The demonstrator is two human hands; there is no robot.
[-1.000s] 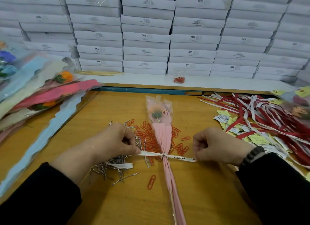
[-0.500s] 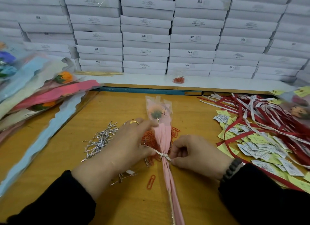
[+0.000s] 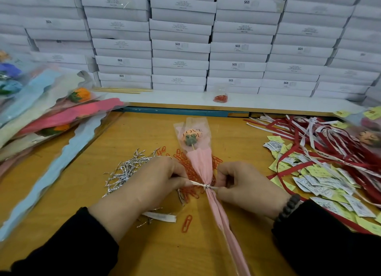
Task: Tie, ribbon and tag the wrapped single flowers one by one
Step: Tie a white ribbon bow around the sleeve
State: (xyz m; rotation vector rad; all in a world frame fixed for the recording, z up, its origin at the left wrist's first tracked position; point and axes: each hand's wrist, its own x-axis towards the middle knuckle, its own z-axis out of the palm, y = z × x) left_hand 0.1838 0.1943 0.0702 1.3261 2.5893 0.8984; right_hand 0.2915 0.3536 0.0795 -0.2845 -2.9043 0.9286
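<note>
Now both hands pinching white ribbon point(image 3: 199, 184) ends: left hand point(image 3: 152, 181), right hand point(image 3: 245, 185). Knot on pink wrapped flower point(image 3: 203, 166) between fingertips. Uneven pull likely slips knot, crumples wrap.

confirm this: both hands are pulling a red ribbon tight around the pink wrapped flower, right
Not quite. In the head view the ribbon is white, not red; the red ones lie in the pile at the right. Both the left hand and right hand do pinch its ends around the pink flower.
</note>
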